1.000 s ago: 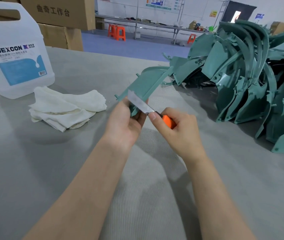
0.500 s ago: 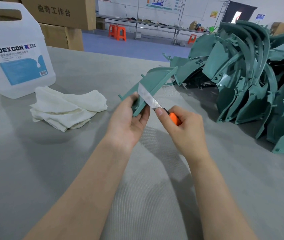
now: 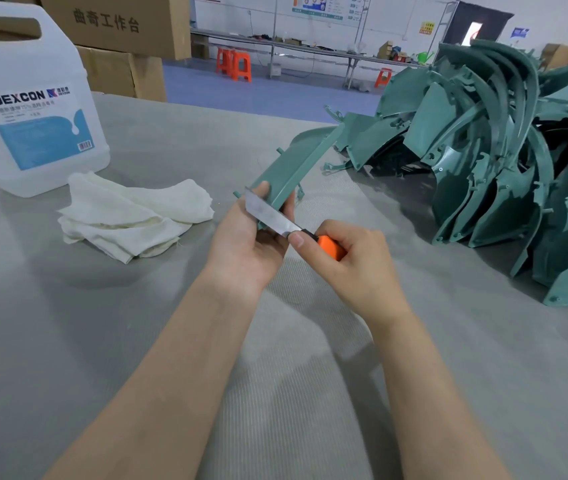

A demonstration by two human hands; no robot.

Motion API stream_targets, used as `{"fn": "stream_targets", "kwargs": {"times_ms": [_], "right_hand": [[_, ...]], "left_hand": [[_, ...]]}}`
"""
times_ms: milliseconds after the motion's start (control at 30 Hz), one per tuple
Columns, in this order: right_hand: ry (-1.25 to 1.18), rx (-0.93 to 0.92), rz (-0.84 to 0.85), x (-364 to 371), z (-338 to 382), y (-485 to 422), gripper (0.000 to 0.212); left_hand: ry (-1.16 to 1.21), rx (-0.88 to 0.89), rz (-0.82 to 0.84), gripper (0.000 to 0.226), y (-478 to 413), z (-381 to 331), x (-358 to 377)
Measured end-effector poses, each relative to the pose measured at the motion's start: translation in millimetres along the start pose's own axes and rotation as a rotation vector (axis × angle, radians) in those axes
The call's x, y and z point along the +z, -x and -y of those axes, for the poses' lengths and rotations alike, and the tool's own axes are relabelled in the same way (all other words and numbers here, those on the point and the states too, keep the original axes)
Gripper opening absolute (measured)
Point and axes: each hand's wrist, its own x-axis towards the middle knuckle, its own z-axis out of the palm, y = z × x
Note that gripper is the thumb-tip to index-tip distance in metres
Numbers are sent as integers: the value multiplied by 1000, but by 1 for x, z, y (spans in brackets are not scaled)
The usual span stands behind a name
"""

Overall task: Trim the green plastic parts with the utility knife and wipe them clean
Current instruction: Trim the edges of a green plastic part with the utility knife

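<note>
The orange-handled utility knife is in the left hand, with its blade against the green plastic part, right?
Not quite: the head view shows the orange-handled utility knife in the right hand, blade against the green plastic part that the left hand holds.

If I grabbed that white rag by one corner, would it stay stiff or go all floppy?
Probably floppy: the white rag lies crumpled in soft folds on the grey table. Likely light too, since it looks thin with frayed edges. Being flattish, it shouldn't roll.
</note>
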Motion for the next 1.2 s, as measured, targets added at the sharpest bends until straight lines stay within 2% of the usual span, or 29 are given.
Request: {"fn": "stream_targets", "kwargs": {"times_ms": [533,733,1000,1100,1200], "right_hand": [[2,17,-31,1,2,0,54],[-21,85,-128,-6,-2,-2,57],[-36,120,-216,-9,-6,-4,59],[-28,181,-296,-11,-9,-5,59],[-20,289,-370,-15,-14,-7,69]], "left_hand": [[-62,13,-7,14,5,0,3],[-156,50,-46,13,6,6,3],[-227,40,-2,12,4,5,3],[-268,48,3,9,3,5,2],[-318,89,-6,7,1,4,1]]}}
